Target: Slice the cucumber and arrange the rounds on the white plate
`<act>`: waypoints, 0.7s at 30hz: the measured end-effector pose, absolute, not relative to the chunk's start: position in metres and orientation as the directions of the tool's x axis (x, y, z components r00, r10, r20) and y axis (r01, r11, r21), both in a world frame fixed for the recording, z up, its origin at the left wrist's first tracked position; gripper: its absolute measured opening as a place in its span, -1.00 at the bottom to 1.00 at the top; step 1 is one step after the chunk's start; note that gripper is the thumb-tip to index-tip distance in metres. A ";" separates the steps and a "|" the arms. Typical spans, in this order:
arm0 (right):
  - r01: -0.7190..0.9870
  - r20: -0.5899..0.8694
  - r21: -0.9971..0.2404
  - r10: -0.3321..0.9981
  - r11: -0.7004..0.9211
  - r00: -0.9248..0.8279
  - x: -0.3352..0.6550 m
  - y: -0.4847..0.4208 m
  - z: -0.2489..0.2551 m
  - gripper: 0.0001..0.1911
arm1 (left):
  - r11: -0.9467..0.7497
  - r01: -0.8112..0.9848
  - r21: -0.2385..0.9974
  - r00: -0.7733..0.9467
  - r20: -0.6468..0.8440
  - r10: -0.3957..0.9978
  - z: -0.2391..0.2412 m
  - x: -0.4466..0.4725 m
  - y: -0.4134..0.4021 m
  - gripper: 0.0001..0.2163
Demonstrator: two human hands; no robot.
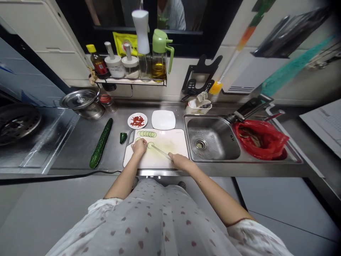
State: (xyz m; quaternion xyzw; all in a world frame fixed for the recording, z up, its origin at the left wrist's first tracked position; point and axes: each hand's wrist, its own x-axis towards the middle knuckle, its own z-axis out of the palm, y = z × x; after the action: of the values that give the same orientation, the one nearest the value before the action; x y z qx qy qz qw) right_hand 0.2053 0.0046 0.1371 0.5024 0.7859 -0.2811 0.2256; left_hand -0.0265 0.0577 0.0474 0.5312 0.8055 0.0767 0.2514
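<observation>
My right hand [181,161] grips the handle of a knife [162,152], whose blade points left and away across a white cutting board [173,142]. At the blade's tip lies a round cucumber slice [150,144]. My left hand [139,146] is on the board's left part, its fingertips drawn together just left of that slice; whatever they pinch is too small to make out. Farther back on the board, a row of overlapping cucumber slices [146,134] lies flat. A cut cucumber end [123,138] sits on the counter beside the board's grey handle.
A whole cucumber [101,143] lies at left, near a steel pot [82,103]. Behind the board are a plate of chopped red pieces [137,121] and a white plate [163,120]. Right stands a sink [213,142] with a red bag [262,138] beyond. Bottles fill a rack [133,81].
</observation>
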 end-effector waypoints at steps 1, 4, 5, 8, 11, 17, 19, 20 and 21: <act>0.918 -0.642 -0.214 0.660 0.335 -0.390 0.209 0.002 0.138 -0.64 | 0.420 0.820 0.388 -0.306 -0.323 0.896 0.048 -0.026 0.058 -0.89; 0.923 -0.640 -0.217 0.668 0.317 -0.380 0.221 -0.004 0.138 -0.68 | 0.403 0.834 0.376 -0.296 -0.310 0.903 0.049 -0.024 0.056 -0.88; 0.922 -0.627 -0.227 0.677 0.314 -0.385 0.225 -0.006 0.137 -0.70 | 0.395 0.840 0.372 -0.292 -0.304 0.907 0.049 -0.024 0.055 -0.87; 0.898 -0.546 -0.316 0.716 0.305 -0.435 0.236 -0.012 0.128 -0.75 | 0.375 0.849 0.373 -0.281 -0.281 0.918 0.048 -0.022 0.052 -0.84; 0.914 -0.462 -0.362 0.816 0.184 -0.347 0.242 -0.015 0.113 -0.72 | 0.362 0.849 0.385 -0.283 -0.247 0.927 0.046 -0.018 0.048 -0.80; 0.929 -0.395 -0.369 0.905 -0.002 -0.155 0.244 -0.018 0.088 -0.70 | 0.320 0.868 0.380 -0.256 -0.212 0.943 0.044 -0.009 0.045 -0.78; 0.925 -0.381 -0.380 0.914 -0.021 -0.136 0.244 -0.018 0.083 -0.71 | 0.323 0.866 0.382 -0.259 -0.211 0.943 0.045 -0.006 0.046 -0.82; 0.921 -0.376 -0.388 0.917 -0.024 -0.134 0.244 -0.018 0.081 -0.72 | 0.325 0.862 0.388 -0.262 -0.208 0.942 0.046 -0.006 0.046 -0.83; 0.918 -0.371 -0.395 0.919 -0.027 -0.133 0.245 -0.018 0.079 -0.72 | 0.328 0.857 0.398 -0.264 -0.208 0.942 0.046 -0.005 0.047 -0.85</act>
State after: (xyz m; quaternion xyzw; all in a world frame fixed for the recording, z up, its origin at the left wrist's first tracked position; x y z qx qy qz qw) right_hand 0.2447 -0.0182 0.0787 0.6585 0.6974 -0.2828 -0.0008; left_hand -0.0053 0.0470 0.0463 0.5704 0.7883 0.1030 0.2063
